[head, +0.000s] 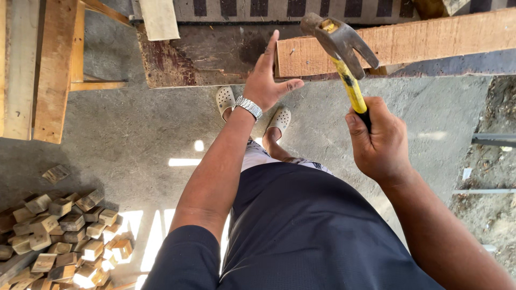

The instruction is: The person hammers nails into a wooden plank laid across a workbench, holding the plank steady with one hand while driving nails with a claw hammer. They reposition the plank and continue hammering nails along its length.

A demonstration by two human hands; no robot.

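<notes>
My right hand (379, 140) grips the yellow handle of a claw hammer (340, 45), whose grey steel head is raised over the end of a long pale wooden plank (419, 43). My left hand (267, 80), with a metal watch at the wrist, reaches forward with its fingers spread. Its fingertips touch the left end of that plank, and it holds nothing. The plank lies across a dark stained board (199, 56). My feet in pale clogs (225, 99) stand on the concrete floor below.
A heap of several small wooden blocks (59, 236) lies at the lower left. Upright planks of a wooden frame (54, 70) stand at the upper left. Rubble and a metal bar (493, 139) are at the right edge.
</notes>
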